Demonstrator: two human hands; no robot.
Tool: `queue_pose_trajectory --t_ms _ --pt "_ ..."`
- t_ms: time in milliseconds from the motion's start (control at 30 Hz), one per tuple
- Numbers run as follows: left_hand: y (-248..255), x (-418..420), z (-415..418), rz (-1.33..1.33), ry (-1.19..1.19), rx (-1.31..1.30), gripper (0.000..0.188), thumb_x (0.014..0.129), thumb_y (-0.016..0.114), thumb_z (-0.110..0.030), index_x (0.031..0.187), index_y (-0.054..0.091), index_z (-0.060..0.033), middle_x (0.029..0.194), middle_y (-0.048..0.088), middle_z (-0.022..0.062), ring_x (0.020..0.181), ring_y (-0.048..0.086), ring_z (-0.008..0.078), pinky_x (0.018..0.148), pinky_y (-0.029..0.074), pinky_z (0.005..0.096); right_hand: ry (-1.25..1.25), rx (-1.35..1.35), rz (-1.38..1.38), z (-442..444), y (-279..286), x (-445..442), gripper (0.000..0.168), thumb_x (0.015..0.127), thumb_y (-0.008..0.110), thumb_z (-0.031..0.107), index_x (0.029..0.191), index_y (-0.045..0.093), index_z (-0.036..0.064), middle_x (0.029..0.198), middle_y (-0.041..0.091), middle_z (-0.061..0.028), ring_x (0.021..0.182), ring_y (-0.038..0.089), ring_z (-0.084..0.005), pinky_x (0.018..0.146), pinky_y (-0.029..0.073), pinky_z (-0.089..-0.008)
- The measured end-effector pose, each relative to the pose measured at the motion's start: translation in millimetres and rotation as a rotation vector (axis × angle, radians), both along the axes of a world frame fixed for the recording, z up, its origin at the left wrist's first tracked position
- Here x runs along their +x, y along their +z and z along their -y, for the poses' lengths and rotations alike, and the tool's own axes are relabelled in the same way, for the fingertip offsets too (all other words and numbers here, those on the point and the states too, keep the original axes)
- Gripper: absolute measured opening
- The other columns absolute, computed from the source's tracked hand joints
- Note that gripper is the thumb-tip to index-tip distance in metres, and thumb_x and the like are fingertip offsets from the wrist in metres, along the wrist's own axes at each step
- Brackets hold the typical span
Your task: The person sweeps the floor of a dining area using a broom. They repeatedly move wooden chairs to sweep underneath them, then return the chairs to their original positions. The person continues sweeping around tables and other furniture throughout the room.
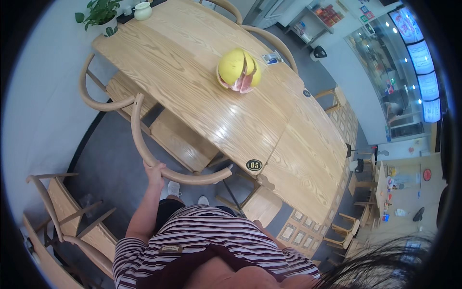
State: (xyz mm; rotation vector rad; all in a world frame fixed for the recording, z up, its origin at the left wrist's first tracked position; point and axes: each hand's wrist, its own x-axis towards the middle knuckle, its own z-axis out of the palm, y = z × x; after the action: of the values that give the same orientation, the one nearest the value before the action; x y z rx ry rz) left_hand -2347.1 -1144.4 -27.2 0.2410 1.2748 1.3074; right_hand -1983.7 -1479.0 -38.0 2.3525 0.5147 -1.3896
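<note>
My left hand is closed around the curved wooden backrest of a chair, in front of me on the left. My right hand shows only in part, low beside my striped shirt; its fingers are hidden. Near it a thin dark pole slants down towards my waist; whether the hand touches it I cannot tell. Beyond the chair stands a long wooden table. On it sits a yellow pomelo, its thick rind cut and parted, with pink pith showing.
A potted plant and a pale green pot stand at the table's far left end. A wooden stool is by the near edge. More chairs stand at lower left. A person is behind a glass partition at right.
</note>
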Motion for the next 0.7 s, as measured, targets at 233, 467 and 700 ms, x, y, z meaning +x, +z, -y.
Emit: queue_pose_trajectory --t_ms 233,467,700 --pt "3 -1 -3 -0.171 0.129 0.011 0.067 0.056 0.055 0.008 0.119 0.037 -0.0053 0.103 0.049 0.0106 0.095 0.05 0.0252 0.081 0.044 0.0368 0.481 0.008 0.042 -91 17 37 0.031 0.074 0.055 0.021 0.089 0.062 -0.005 0.093 0.061 -0.0247 0.092 0.059 -0.0354 0.078 0.047 -0.0392" --pt "11 -33 32 -0.251 0.028 0.193 0.066 0.068 0.071 -0.02 0.122 0.038 -0.0033 0.114 0.048 0.0143 0.11 0.045 0.0231 0.094 0.036 0.0336 1.083 0.052 0.142 -224 29 45 0.03 0.075 0.055 0.021 0.091 0.062 -0.003 0.094 0.061 -0.0238 0.093 0.059 -0.0352 0.079 0.047 -0.0394" --pt "-44 -61 270 -0.959 -0.096 0.023 0.052 0.071 0.064 -0.033 0.113 0.053 -0.0049 0.106 0.056 0.015 0.104 0.05 0.0318 0.091 0.039 0.0401 1.433 0.137 0.176 -285 54 -4 0.03 0.075 0.055 0.021 0.093 0.061 -0.001 0.095 0.061 -0.0228 0.094 0.058 -0.035 0.08 0.046 -0.0395"
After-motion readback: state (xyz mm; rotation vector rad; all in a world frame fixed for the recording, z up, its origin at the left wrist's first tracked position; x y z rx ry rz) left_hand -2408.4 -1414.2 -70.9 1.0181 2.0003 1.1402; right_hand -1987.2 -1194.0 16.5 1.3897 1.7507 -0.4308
